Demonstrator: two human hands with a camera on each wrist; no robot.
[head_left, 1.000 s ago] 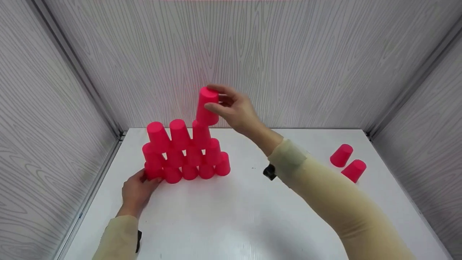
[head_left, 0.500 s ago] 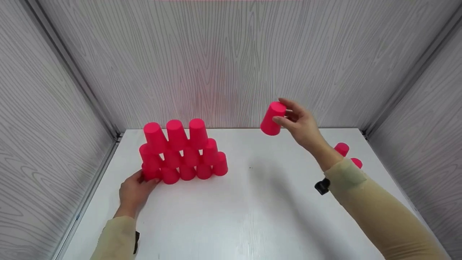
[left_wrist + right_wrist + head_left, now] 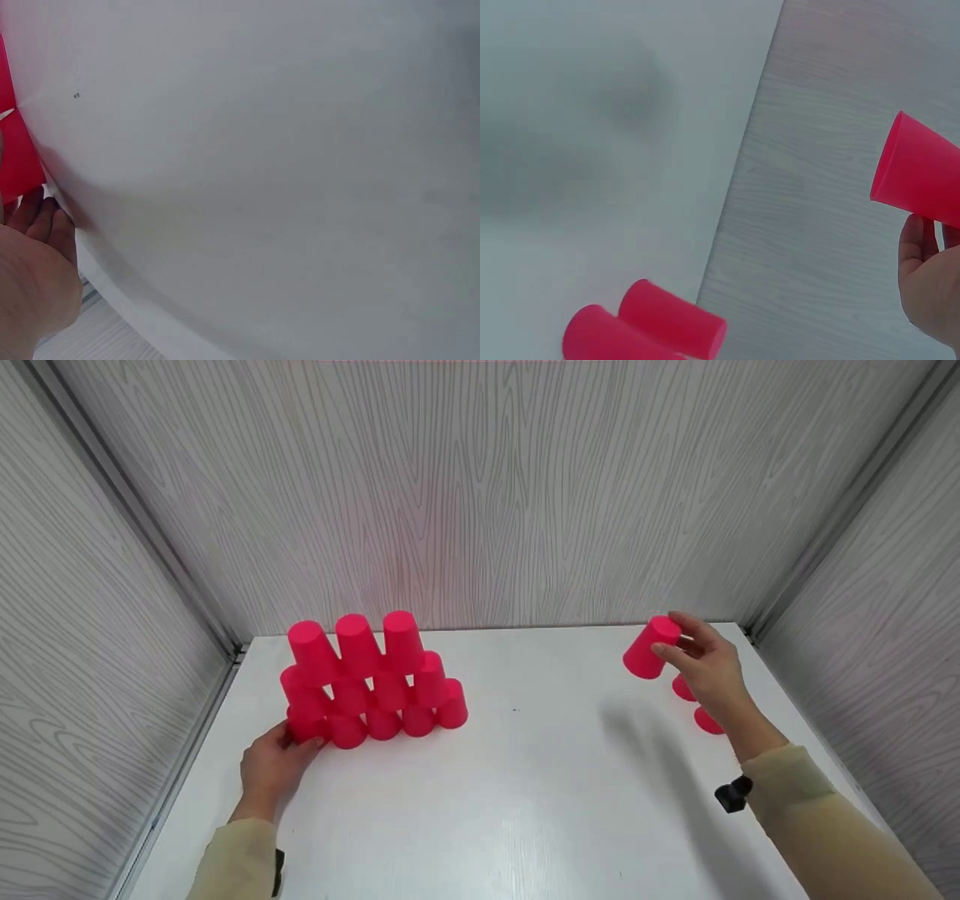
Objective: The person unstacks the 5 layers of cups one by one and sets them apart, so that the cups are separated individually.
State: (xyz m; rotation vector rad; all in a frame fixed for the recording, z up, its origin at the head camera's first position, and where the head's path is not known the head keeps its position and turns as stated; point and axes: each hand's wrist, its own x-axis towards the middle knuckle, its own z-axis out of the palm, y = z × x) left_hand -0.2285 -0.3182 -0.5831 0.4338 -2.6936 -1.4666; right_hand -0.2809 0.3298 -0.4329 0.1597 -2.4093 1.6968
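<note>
Pink cups stand upside down in a stepped stack [image 3: 390,690] at the left of the table, with three in the top row. My left hand [image 3: 271,769] holds the lowest cup at the stack's left end [image 3: 304,726], thumb in front and fingers behind. In the left wrist view, that hand [image 3: 37,277] lies against a pink cup [image 3: 21,161]. Over the right side of the table, my right hand [image 3: 712,667] grips another pink cup [image 3: 649,649], tilted with its mouth down and to the left. The right wrist view shows this cup [image 3: 922,169] above the fingers.
Two more pink cups, a farther one [image 3: 684,688] and a nearer one [image 3: 707,721], are on the white table [image 3: 525,795] partly behind my right hand. Grey wood-grain walls [image 3: 510,495] enclose the table at the back and both sides.
From over the stack's top right cup, my right hand has carried its cup right and lower, toward the two separate cups. My left hand keeps its hold at the stack.
</note>
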